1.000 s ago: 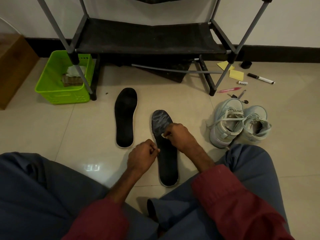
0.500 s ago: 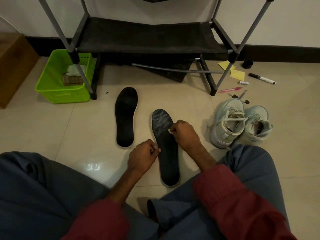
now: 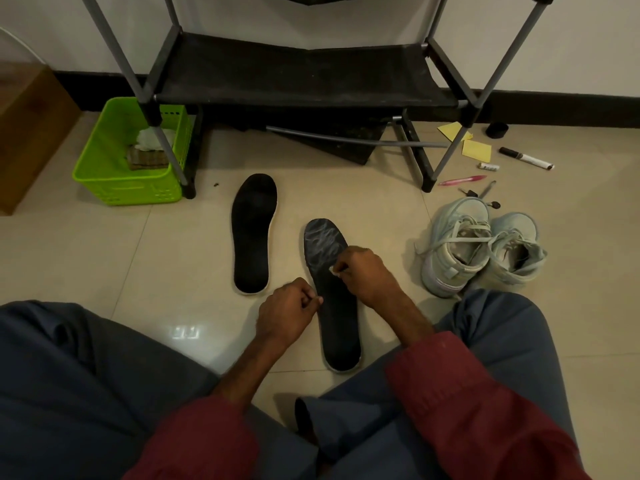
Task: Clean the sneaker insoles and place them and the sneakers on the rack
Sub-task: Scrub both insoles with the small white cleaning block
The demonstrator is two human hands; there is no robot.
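The black foam insole (image 3: 339, 336) lies flat on the pale tiled floor (image 3: 138, 271) between the person's knees, as the head camera sees it. Its long way runs from the person out toward the black metal shoe rack (image 3: 304, 71). The right hand (image 3: 363, 271) sits on the insole's middle and pinches a small white wipe (image 3: 333, 270). The streaky toe end lies just past that hand. The left hand (image 3: 287, 315), fingers curled, holds the insole's left edge.

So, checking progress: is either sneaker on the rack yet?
No, both sneakers stand on the floor to the right of the rack.
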